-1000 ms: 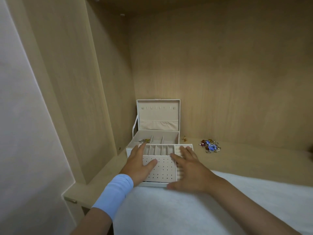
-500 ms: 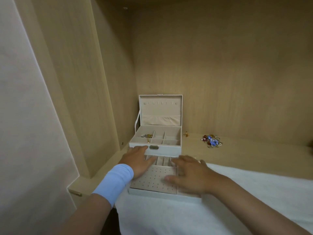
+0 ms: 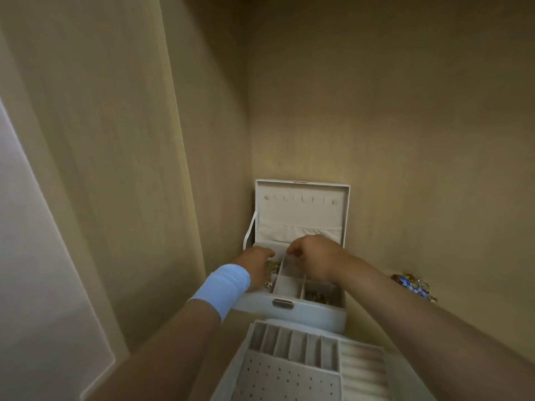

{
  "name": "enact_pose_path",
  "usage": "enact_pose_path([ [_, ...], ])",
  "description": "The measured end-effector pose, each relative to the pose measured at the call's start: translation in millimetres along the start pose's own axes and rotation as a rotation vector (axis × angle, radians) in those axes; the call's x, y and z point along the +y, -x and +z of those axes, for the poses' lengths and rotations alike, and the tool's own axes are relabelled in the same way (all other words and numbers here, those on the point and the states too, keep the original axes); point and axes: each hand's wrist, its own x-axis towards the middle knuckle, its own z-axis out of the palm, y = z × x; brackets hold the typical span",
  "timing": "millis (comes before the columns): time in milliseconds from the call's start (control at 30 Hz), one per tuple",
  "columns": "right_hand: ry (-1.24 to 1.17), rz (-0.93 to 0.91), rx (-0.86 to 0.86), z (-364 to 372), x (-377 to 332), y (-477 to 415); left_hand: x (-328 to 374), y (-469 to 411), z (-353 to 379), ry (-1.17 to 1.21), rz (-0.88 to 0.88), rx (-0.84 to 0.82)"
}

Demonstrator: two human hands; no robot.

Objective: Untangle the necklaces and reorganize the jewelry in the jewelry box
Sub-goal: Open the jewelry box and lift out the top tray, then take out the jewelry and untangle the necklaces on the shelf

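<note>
Low at centre frame the white jewelry box (image 3: 318,311) stands open, lid (image 3: 301,209) upright, the left hand (image 3: 256,266) curls into its left side over gold jewelry (image 3: 272,267), the right hand (image 3: 315,256) curls over a divider (image 3: 278,277) — whether either grips anything I cannot tell — with a colourful heap (image 3: 414,283) far right.

A home wardrobe nook: pale wood panels (image 3: 376,111) left and far, jewelry box (image 3: 301,209) on its shelf (image 3: 359,325).

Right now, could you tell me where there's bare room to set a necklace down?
The shelf between the jewelry box and the colourful jewelry pile is bare; the tray slots are empty. The left hand and right hand crowd the box's compartments.
</note>
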Motion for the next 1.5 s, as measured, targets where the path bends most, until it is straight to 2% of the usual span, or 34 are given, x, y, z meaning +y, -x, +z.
enact_pose_path([
  [167, 0.130, -0.073, -0.027, 29, 17, -49, -1, -38, 10, -0.104, -0.016, -0.169],
  [367, 0.323, -0.215, -0.010, 42, 27, -80, -2, -62, 19, -0.256, 0.009, -0.254],
  [467, 0.368, -0.268, 0.037, 49, 30, -86, -4, -66, 28, -0.317, -0.003, -0.232],
  [567, 0.357, -0.309, 0.085, 54, 34, -86, -5, -65, 27, -0.264, 0.012, -0.198],
  [733, 0.232, -0.331, 0.104, 56, 43, -86, 1, -59, 17, -0.163, 0.012, -0.203],
  [867, 0.109, -0.345, 0.135, 47, 43, -81, -5, -55, 8, -0.052, 0.054, -0.144],
  [1033, -0.194, -0.231, 0.153, 38, 36, -79, -5, -51, -4, 0.008, 0.084, -0.119],
  [1167, -0.453, -0.163, 0.128, 32, 26, -74, -8, -43, -23, 0.130, 0.162, 0.131],
  [1233, -0.601, -0.120, 0.073, 30, 22, -73, -9, -42, -29, 0.223, 0.155, 0.263],
  [1300, -0.672, -0.079, 0.046, 29, 17, -74, -10, -42, -30, 0.300, 0.124, 0.322],
  [1400, -0.367, -0.102, 0.113, 29, 16, -82, -12, -41, -26, 0.239, 0.105, 0.290],
  [1500, -0.112, -0.112, 0.024, 29, 11, -90, -14, -38, -19, 0.121, 0.072, 0.281],
])
